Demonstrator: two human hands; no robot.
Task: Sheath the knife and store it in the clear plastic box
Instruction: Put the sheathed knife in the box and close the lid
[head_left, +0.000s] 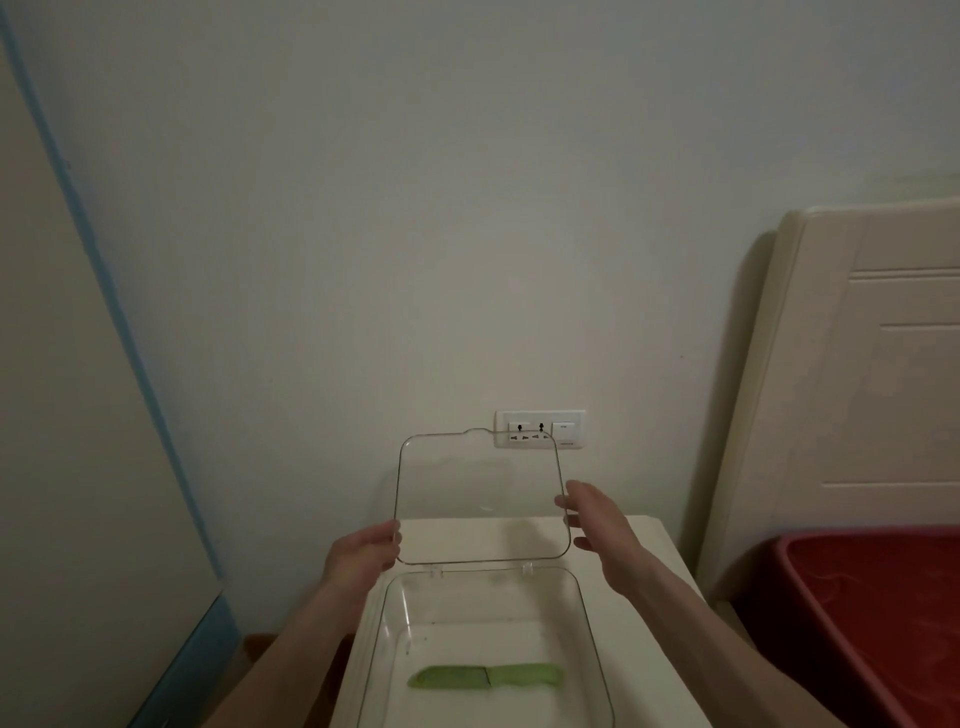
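At bottom centre, the sheathed green knife (485, 677) lies crosswise inside the clear plastic box (589, 618), handle rightward; the left hand (363, 556) pinches the raised lid (480, 499), the right hand (597, 525) has a wide grip beside it.

We see the sheathed knife (485, 677) lying in the box (589, 644) on the tabletop (654, 613); the lid (480, 499) stands upright behind, the bed (872, 613) to the right.

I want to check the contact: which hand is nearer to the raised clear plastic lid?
Left. The left hand grips the raised clear plastic lid's left edge; the right hand hovers beside its right edge.
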